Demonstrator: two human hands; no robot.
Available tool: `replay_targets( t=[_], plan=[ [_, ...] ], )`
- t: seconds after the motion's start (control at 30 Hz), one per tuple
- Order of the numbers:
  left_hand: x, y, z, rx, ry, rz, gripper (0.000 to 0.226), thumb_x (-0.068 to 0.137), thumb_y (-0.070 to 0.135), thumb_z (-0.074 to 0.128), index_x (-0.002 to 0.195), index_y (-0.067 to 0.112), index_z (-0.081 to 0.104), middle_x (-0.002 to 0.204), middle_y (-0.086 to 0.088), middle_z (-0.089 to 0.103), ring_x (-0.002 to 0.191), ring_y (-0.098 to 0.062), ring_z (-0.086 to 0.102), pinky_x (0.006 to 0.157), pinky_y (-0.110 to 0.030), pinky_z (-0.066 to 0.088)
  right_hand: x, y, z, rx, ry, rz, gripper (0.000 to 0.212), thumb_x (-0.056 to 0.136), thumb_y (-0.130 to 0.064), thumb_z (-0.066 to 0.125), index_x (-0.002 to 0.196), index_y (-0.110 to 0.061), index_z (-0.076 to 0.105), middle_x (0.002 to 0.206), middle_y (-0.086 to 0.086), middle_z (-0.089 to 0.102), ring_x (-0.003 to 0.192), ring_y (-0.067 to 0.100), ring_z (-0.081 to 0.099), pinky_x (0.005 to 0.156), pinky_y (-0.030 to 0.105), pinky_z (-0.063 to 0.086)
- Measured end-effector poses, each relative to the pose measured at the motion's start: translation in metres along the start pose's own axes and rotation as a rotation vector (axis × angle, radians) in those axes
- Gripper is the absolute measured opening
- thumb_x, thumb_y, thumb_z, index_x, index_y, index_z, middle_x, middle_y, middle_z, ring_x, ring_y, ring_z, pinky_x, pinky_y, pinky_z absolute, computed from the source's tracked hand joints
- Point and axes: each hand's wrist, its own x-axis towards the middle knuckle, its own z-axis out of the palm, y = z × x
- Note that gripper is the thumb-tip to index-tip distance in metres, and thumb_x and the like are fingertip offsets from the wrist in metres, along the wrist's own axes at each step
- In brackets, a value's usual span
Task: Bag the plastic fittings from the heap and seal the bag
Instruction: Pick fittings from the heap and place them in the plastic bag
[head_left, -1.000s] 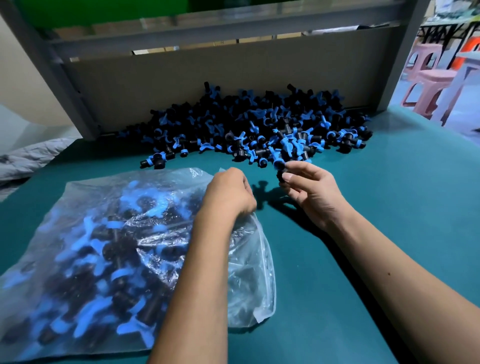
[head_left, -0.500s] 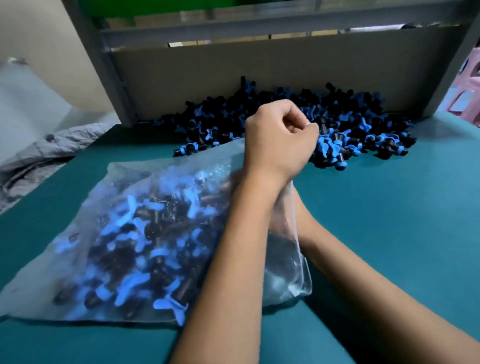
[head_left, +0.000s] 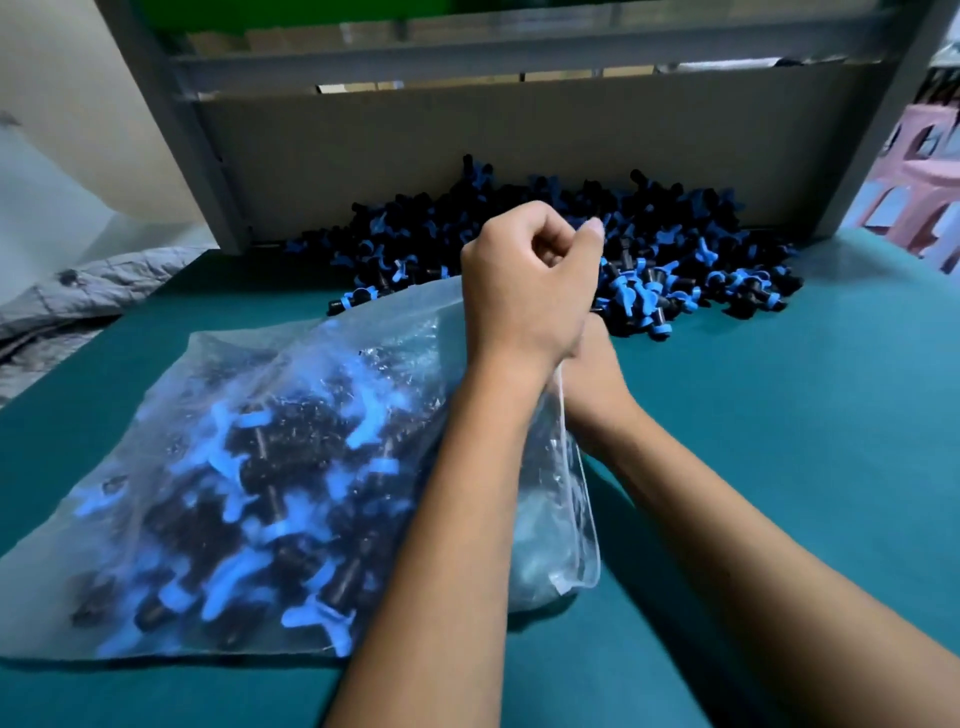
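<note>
The left hand (head_left: 530, 291) is curled tight, lifting the top edge of the clear bag (head_left: 249, 467) of fittings on the table (head_left: 779, 415). The right hand (head_left: 592, 374) is mostly hidden; I cannot tell its grip. The heap (head_left: 649, 260) sits behind. If the edge slips, fittings could spill out.

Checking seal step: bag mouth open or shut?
Open. The left hand grips the bag edge, lifted; the right hand reaches into the mouth.
</note>
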Motion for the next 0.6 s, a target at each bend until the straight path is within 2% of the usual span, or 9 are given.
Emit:
replay_targets(
  t=[0.03,0.1,0.17,0.23,0.3,0.37,0.43,0.5,0.6],
  plan=[
    [-0.002,-0.004,0.003,0.024,-0.023,-0.015,0.037,0.087,0.024,0.075,0.058,0.011,0.056,0.051,0.006,0.052,0.052,-0.011,0.046,0.056,-0.027,0.040,0.005,0.009,-0.013,-0.008,0.090,0.056,0.030,0.077,0.004,0.059,0.056,-0.017,0.056,0.055,-0.010,0.049,0.054,-0.001,0.035,0.051,0.016,0.030],
    [-0.007,-0.012,0.010,0.133,-0.103,-0.060,0.037,0.088,0.030,0.074,0.062,0.008,0.059,0.053,0.004,0.055,0.055,-0.017,0.051,0.057,-0.030,0.043,0.011,0.023,-0.035,-0.131,0.204,0.134,0.038,0.078,0.001,0.060,0.056,-0.030,0.060,0.055,-0.017,0.056,0.053,-0.003,0.044,0.056,0.017,0.035],
    [-0.014,-0.023,0.017,0.270,-0.189,-0.117,0.042,0.088,0.037,0.071,0.059,0.011,0.056,0.053,0.003,0.054,0.059,-0.023,0.056,0.058,-0.031,0.044,0.016,0.048,-0.053,-0.493,0.238,0.203,0.020,0.083,-0.011,0.062,0.082,-0.029,0.071,0.085,-0.010,0.072,0.079,0.007,0.060,0.074,0.026,0.046],
    [-0.023,-0.035,0.023,0.364,-0.248,-0.147,0.044,0.086,0.038,0.070,0.057,0.013,0.049,0.054,0.003,0.054,0.061,-0.025,0.057,0.057,-0.030,0.042,0.020,0.073,-0.072,-0.837,0.154,0.306,0.025,0.089,-0.025,0.062,0.113,-0.025,0.069,0.122,0.010,0.062,0.116,0.029,0.050,0.097,0.036,0.042],
    [-0.029,-0.046,0.027,0.422,-0.271,-0.172,0.041,0.085,0.036,0.072,0.059,0.014,0.049,0.058,0.004,0.058,0.064,-0.023,0.059,0.054,-0.028,0.039,0.024,0.085,-0.085,-0.959,0.087,0.373,0.031,0.094,-0.035,0.060,0.125,-0.032,0.061,0.138,0.016,0.043,0.128,0.038,0.033,0.103,0.044,0.036],
    [-0.032,-0.052,0.031,0.427,-0.278,-0.218,0.035,0.082,0.032,0.074,0.061,0.016,0.051,0.060,0.006,0.059,0.063,-0.018,0.058,0.051,-0.025,0.034,0.028,0.089,-0.092,-0.969,0.015,0.362,0.030,0.096,-0.038,0.058,0.127,-0.036,0.058,0.150,0.012,0.035,0.135,0.038,0.029,0.106,0.047,0.035],
    [-0.035,-0.055,0.038,0.263,-0.285,-0.321,0.033,0.079,0.026,0.076,0.059,0.017,0.051,0.052,0.010,0.054,0.054,-0.013,0.051,0.050,-0.024,0.033,0.031,0.092,-0.096,-0.948,-0.042,0.379,0.033,0.096,-0.036,0.059,0.128,-0.035,0.057,0.149,0.011,0.038,0.135,0.037,0.034,0.107,0.047,0.035],
    [-0.039,-0.054,0.045,-0.032,-0.276,-0.459,0.036,0.077,0.023,0.077,0.056,0.018,0.048,0.044,0.012,0.042,0.049,-0.015,0.039,0.052,-0.026,0.031,0.029,0.091,-0.100,-0.907,-0.026,0.383,0.033,0.093,-0.033,0.065,0.125,-0.025,0.063,0.138,0.015,0.048,0.129,0.038,0.043,0.107,0.045,0.039],
    [-0.042,-0.059,0.047,-0.197,-0.235,-0.548,0.032,0.077,0.026,0.072,0.058,0.020,0.048,0.045,0.011,0.037,0.052,-0.019,0.037,0.053,-0.028,0.029,0.021,0.088,-0.101,-0.803,0.077,0.309,0.021,0.084,-0.026,0.076,0.101,-0.015,0.072,0.121,0.014,0.060,0.120,0.033,0.053,0.101,0.038,0.044]
  ],
)
